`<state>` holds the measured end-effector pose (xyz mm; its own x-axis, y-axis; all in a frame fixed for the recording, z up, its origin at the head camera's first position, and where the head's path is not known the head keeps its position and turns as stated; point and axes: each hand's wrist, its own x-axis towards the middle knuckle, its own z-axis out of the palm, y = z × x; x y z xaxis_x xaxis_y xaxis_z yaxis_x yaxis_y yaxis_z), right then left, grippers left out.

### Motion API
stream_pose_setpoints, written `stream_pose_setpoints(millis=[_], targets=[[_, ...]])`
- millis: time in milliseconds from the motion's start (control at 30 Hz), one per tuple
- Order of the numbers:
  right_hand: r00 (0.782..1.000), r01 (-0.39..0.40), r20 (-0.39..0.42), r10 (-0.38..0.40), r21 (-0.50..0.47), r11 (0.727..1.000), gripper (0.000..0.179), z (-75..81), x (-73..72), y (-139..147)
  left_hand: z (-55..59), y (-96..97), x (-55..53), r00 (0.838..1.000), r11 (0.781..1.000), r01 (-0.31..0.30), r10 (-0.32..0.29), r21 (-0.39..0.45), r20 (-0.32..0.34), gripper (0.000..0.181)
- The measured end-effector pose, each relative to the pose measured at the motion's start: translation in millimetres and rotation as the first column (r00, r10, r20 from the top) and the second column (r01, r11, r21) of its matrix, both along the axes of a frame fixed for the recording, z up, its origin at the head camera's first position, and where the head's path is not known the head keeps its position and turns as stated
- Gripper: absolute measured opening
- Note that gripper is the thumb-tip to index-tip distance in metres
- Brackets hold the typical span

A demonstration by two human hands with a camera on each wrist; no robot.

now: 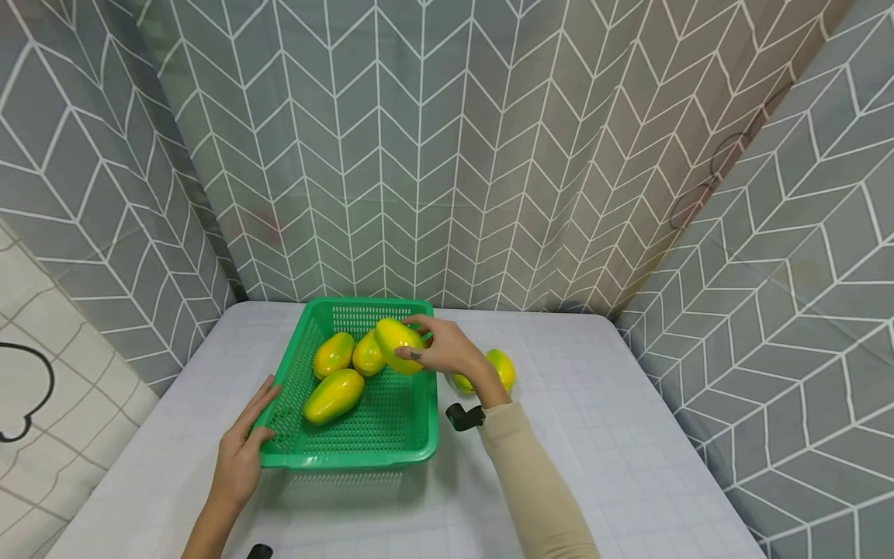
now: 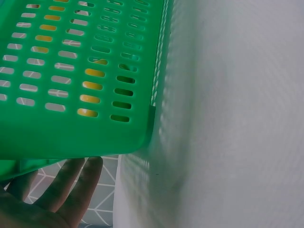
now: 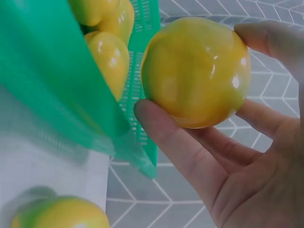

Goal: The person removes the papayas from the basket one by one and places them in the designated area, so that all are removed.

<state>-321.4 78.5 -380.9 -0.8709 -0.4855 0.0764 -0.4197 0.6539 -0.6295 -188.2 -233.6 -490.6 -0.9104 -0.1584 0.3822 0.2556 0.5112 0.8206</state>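
Note:
A green plastic basket (image 1: 349, 460) with slotted walls stands on the table, three glossy yellow-green mangoes (image 1: 334, 396) lying inside. My left hand (image 1: 237, 462) holds its left rim near the front corner, thumb over the rim and fingers (image 2: 83, 187) along the outside. Over the basket's right side, my right hand (image 1: 447, 347) grips another mango (image 3: 194, 73) between thumb and fingers, above the basket floor. Two more mangoes (image 1: 501, 369) rest on the table to the right of the basket, partly hidden behind the right wrist.
A white cloth covers the table (image 1: 594, 466). Grey curtains (image 1: 419, 155) with white zigzag lines hang behind it and at both sides. A black wrist-camera piece (image 1: 464, 417) sits at the right wrist.

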Motion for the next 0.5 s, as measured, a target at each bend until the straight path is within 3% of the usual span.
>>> stream_pose_setpoints(millis=[367,500], targets=[[0.998,0.045,0.05,-0.04,-0.115,0.992,0.061,0.2,-3.7,21.7,1.1,-0.2,0.8,1.0,1.0,-0.012,0.012,-0.024,0.023,0.057],[0.997,0.067,0.042,-0.063,-0.104,0.992,0.062,-1.7,-3.5,27.2,1.0,-0.2,0.4,1.0,1.0,-0.014,0.015,-0.026,0.025,0.056]])
